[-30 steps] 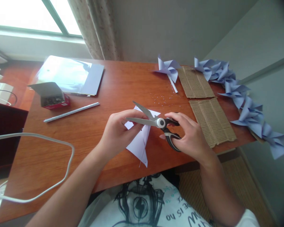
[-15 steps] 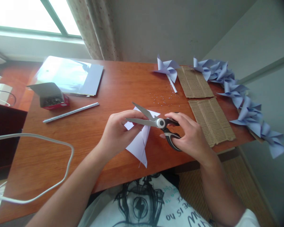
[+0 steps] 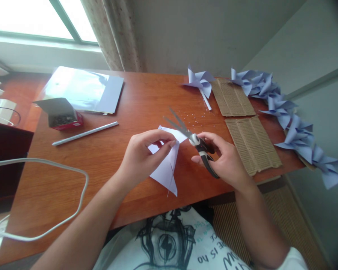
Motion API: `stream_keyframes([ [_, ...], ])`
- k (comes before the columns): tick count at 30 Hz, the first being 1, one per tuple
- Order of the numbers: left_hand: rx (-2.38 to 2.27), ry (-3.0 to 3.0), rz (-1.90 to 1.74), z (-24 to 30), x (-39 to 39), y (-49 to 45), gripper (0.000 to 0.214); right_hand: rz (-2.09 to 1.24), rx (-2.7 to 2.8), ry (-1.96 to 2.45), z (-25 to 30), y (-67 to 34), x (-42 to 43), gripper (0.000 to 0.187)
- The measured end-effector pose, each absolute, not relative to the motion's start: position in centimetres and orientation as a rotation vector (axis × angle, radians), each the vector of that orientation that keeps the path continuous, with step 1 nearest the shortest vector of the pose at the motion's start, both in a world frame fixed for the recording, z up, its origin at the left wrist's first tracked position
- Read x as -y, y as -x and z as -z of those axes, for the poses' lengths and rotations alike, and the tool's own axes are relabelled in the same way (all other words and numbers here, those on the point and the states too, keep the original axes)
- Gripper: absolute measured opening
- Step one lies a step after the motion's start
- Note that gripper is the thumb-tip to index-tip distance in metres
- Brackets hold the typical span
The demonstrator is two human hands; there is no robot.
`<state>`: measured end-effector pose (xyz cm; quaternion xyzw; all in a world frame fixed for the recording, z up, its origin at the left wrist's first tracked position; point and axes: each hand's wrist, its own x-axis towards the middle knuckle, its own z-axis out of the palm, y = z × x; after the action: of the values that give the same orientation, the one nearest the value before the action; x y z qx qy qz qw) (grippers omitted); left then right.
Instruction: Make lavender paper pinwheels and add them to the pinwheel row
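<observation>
A folded sheet of pale paper (image 3: 165, 167) with slits cut in it is pinched at its upper part between thumb and fingers of my left hand (image 3: 149, 152). Its lower corner points toward me, just above the wooden table. My right hand (image 3: 224, 153) is wrapped round the black-and-white handles of a pair of scissors (image 3: 196, 141). Their blades are parted, point up and left, and stand apart from the paper. Part of the sheet is hidden behind my left fingers.
A paper pinwheel (image 3: 199, 80) lies beyond my hands, near tiny scattered bits (image 3: 195, 118). Cardboard pieces (image 3: 252, 142) and several pinwheels (image 3: 295, 133) line the right. At left are a rolled paper stick (image 3: 86, 134), an open red box (image 3: 64, 120), a sheet stack (image 3: 112, 93) and a white cable (image 3: 83, 187).
The scissors have come away from the paper and my left fingers to the right, and their blades have tilted more upward. My left hand still pinches the paper.
</observation>
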<state>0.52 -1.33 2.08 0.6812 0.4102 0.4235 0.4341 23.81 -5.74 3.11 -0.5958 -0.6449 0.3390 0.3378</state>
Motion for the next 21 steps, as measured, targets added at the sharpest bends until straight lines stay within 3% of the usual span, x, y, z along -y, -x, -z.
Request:
stream_keyframes([
  [6, -1.105, -1.647, -1.080, -1.5, 1.1, -0.4, 0.008, -1.509, 1.267, 1.326, -1.5, -25.1, 3.9, 0.054],
  [11, -1.155, -1.645, -1.083, -1.4, 0.9, -0.4, 0.008, -1.638, 1.145, 1.294, -0.6, -25.8, 3.3, 0.060],
  [16, -1.176, -1.657, -1.075, -1.5, 0.9, -0.4, 0.006, -1.272, 1.203, 1.491, 0.0, -26.4, 3.9, 0.049],
  [21, -1.169, -1.652, -1.091, -1.4, 0.9, -0.4, 0.005, -0.532, 1.562, 1.873, 0.4, -28.6, 5.0, 0.056],
])
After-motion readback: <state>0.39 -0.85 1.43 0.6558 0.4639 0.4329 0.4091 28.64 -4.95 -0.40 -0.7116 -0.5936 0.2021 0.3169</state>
